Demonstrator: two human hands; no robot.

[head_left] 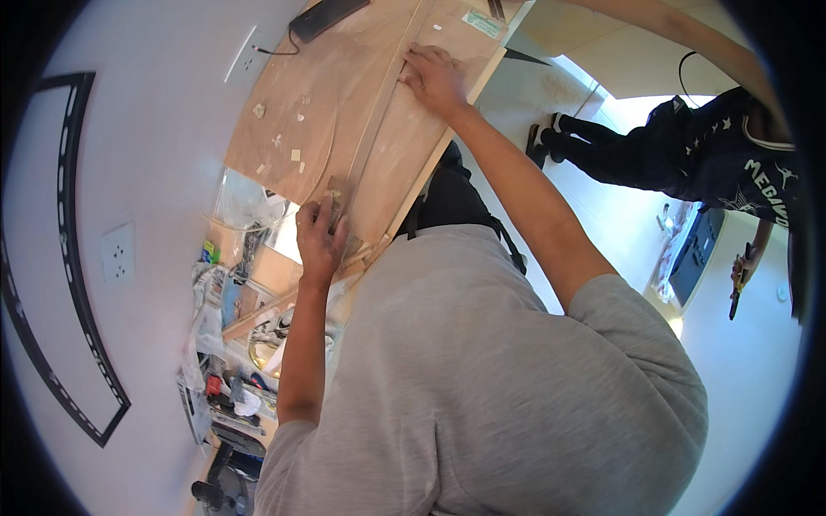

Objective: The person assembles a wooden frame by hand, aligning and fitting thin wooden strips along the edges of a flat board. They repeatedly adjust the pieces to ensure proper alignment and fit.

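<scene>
A long, thin wooden strip [375, 129] lies lengthwise on a light brown wooden board [288, 112]. At the strip's near end, my left hand [320, 241] has its fingers curled around a small brown piece, which looks like the end of the strip; the fingers partly hide it. Farther up the board, my right hand [436, 83] rests palm down, its fingers stretched out to the strip's edge. Small pale wood chips [296, 156] are scattered left of the strip.
A black phone-like device [329, 17] with a cable lies at the board's far left. Tools and plastic bags crowd the area [237, 378] by the wall. A black slotted frame [76, 258] is on the wall. At right stands a person in dark clothes [680, 155] holding a tool.
</scene>
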